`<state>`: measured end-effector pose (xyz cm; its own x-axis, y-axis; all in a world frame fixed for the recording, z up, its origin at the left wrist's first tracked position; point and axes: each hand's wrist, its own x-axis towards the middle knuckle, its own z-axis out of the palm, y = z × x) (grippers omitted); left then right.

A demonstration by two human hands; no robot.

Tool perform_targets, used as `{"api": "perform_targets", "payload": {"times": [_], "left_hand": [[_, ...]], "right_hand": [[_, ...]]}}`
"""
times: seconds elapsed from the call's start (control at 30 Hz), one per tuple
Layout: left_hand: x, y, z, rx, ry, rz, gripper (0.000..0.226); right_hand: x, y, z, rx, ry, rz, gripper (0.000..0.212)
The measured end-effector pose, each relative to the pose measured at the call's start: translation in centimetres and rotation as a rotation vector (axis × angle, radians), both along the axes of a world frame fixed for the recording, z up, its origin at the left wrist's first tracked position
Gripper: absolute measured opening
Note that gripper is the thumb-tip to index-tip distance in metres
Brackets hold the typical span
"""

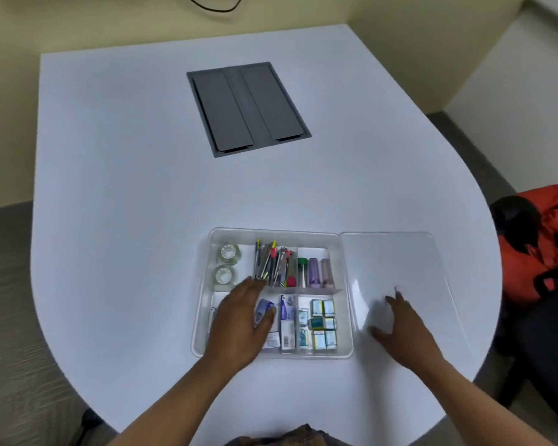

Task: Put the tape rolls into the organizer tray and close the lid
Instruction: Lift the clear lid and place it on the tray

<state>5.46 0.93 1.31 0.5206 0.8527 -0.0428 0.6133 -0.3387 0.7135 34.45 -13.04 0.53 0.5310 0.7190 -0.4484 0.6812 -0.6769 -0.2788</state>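
Note:
A clear plastic organizer tray (344, 268) sits on the white table near me, uncovered. Two clear tape rolls (228, 252) (223, 274) lie in its far-left compartment. The clear lid (400, 262) lies flat on the table, touching the tray's right side. My left hand (239, 320) rests over the tray's near-left compartments with fingers spread, holding nothing. My right hand (400, 329) lies on the lid's near part, fingers apart and pressed on its surface.
Pens and clips (273, 262), tubes (313, 272) and small boxes (322, 323) fill the other compartments. A grey cable hatch (248, 107) is set into the table farther back. A chair with an orange bag (548, 239) stands to the right.

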Motion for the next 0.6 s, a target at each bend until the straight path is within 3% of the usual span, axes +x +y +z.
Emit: {"api": "perform_targets", "payload": {"times": [0.07, 0.17, 0.37, 0.5, 0.6], "left_hand": [[1.9, -1.7, 0.3, 0.004, -0.005, -0.089, 0.050], [3.9, -3.7, 0.3, 0.006, 0.023, -0.190, 0.053], [6.7, -5.3, 0.4, -0.041, 0.127, -0.274, 0.058], [8.2, -5.8, 1.0, -0.012, 0.101, -0.257, 0.058], [9.3, -6.0, 1.2, 0.012, 0.056, -0.263, 0.056]], "right_hand": [[-0.2, -1.3, -1.3, -0.102, -0.010, 0.075, 0.114], [-0.9, -2.4, -2.8, -0.198, -0.064, 0.165, 0.131], [-1.6, -2.5, -3.7, -0.221, -0.199, 0.337, 0.101], [-1.2, -2.6, -2.7, -0.204, -0.180, 0.277, 0.091], [0.4, -2.8, -1.1, -0.097, -0.269, 0.220, 0.082]]}}
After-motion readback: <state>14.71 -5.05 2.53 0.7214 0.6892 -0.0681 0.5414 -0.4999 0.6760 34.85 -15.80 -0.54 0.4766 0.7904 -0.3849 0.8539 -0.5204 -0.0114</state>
